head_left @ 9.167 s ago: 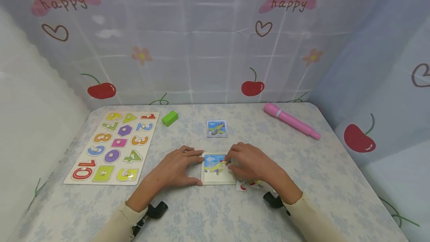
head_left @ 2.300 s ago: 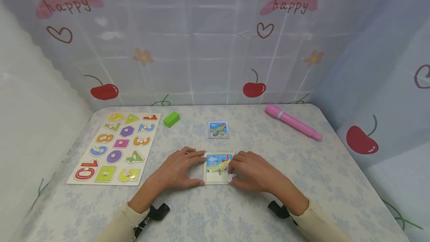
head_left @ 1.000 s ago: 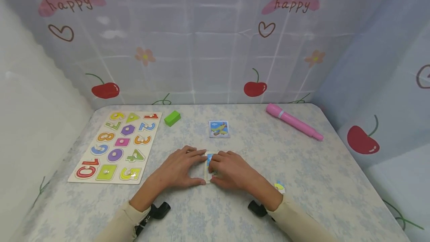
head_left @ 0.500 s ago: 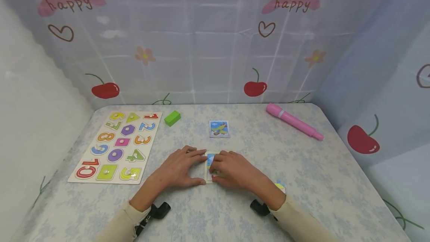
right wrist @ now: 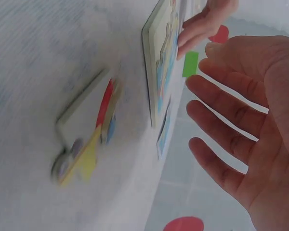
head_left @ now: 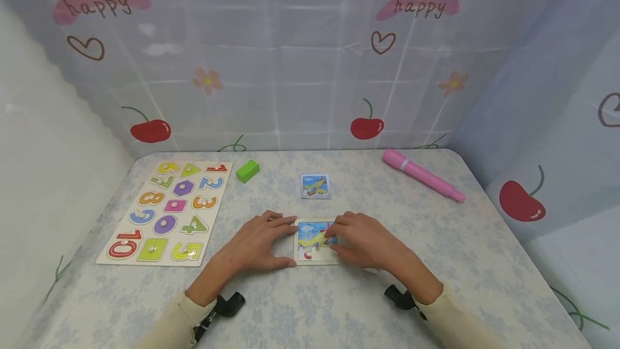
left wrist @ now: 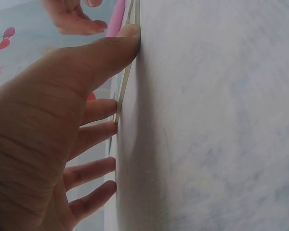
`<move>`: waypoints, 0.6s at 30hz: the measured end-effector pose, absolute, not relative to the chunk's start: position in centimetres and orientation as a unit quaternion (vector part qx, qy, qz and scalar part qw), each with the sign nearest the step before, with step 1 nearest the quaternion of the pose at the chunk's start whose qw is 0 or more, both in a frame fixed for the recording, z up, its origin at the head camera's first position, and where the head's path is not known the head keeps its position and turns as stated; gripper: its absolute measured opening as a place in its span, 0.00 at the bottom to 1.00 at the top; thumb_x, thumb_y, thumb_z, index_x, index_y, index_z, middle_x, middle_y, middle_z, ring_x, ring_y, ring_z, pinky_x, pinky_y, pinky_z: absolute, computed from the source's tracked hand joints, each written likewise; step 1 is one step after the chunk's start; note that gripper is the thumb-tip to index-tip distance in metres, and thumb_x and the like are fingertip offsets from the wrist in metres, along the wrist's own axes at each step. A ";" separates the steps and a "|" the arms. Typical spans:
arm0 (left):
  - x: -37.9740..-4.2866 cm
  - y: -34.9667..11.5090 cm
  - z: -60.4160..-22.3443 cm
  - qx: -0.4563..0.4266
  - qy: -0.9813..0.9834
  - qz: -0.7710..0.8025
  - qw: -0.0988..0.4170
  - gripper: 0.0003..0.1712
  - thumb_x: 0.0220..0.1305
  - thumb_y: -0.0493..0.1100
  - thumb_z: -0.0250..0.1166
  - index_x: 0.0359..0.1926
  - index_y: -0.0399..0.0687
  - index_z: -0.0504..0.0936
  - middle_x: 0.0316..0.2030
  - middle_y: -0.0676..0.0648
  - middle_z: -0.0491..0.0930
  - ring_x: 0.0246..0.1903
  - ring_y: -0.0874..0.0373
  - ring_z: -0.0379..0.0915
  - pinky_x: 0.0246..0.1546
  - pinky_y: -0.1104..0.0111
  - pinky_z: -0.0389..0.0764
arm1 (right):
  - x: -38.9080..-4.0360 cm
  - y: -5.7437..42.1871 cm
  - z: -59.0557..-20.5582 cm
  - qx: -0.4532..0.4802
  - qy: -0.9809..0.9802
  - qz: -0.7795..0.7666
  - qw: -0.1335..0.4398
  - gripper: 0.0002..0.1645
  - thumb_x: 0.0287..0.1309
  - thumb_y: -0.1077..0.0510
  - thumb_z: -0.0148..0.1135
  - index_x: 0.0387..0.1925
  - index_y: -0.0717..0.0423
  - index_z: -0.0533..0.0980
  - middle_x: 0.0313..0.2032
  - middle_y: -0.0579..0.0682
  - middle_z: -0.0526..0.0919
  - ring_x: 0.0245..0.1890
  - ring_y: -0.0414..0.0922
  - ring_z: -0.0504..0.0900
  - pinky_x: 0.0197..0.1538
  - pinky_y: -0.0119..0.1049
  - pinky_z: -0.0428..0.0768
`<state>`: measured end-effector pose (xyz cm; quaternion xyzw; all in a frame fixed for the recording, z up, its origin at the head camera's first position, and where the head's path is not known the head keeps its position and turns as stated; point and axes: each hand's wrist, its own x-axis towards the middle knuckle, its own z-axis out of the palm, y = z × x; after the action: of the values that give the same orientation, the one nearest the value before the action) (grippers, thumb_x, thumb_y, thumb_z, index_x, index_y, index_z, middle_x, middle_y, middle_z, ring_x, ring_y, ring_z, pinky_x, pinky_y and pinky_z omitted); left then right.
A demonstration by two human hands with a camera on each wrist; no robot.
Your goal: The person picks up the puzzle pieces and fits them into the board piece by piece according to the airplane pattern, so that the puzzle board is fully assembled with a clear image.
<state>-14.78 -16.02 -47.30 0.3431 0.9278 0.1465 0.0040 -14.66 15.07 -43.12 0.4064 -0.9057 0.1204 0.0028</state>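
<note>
A small puzzle board (head_left: pixel 326 256) lies flat at the middle of the table, partly filled with an airplane picture. In its lower left sits a white piece with red (head_left: pixel 307 253). My left hand (head_left: pixel 256 244) rests against the board's left edge, thumb and fingertips touching it. Over the board's right side hovers my right hand (head_left: pixel 365 238), fingers loosely bent; the right wrist view shows nothing held. Loose puzzle pieces (right wrist: pixel 89 127), blurred, lie on the table below the right hand, mostly hidden in the head view.
Behind the board lies an airplane picture card (head_left: pixel 316 186). A number-and-shape board (head_left: pixel 164 214) is at the left, with a green block (head_left: pixel 247 171) near its far corner. At the back right lies a pink marker-shaped stick (head_left: pixel 423 175). A printed curtain (head_left: pixel 310 69) hangs behind the table.
The white piece with red now shows in the board's lower left. My right hand has drawn back rightward from there, uncovering the picture. My left hand has stayed at the left edge.
</note>
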 end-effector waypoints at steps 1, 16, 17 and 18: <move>-14.8 -16.0 -47.3 0.343 0.928 0.145 0.004 0.46 0.61 0.74 0.74 0.73 0.57 0.81 0.76 0.53 0.73 0.70 0.49 0.69 0.61 0.46 0.79 | -14.6 15.4 -43.1 0.402 -0.907 0.121 0.002 0.12 0.66 0.54 0.76 0.50 0.45 0.89 0.47 0.42 0.87 0.48 0.43 0.83 0.51 0.44 0.84; -14.8 -16.0 -47.3 0.345 0.927 0.150 0.001 0.47 0.61 0.73 0.74 0.74 0.56 0.80 0.77 0.53 0.72 0.71 0.48 0.69 0.62 0.46 0.78 | -13.4 19.9 -43.1 0.327 -0.938 0.115 -0.027 0.15 0.63 0.51 0.79 0.50 0.46 0.89 0.45 0.39 0.86 0.46 0.42 0.83 0.47 0.43 0.85; -14.7 -16.1 -47.3 0.345 0.926 0.151 -0.001 0.47 0.60 0.73 0.74 0.73 0.56 0.80 0.77 0.53 0.72 0.71 0.48 0.69 0.63 0.46 0.78 | -13.3 20.1 -43.1 0.324 -0.939 0.115 -0.029 0.14 0.62 0.51 0.79 0.49 0.46 0.89 0.45 0.39 0.86 0.45 0.41 0.83 0.46 0.42 0.84; -14.7 -16.1 -47.4 0.345 0.926 0.151 -0.003 0.47 0.60 0.73 0.74 0.73 0.56 0.81 0.77 0.53 0.72 0.71 0.48 0.69 0.62 0.46 0.78 | -13.1 20.3 -43.2 0.321 -0.940 0.115 -0.031 0.14 0.62 0.50 0.79 0.49 0.45 0.89 0.45 0.38 0.86 0.44 0.41 0.83 0.45 0.41 0.84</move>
<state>-14.74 -16.08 -47.38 0.3453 0.9263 0.1506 -0.0029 -13.15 20.26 -43.19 0.3206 -0.9397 0.1154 -0.0311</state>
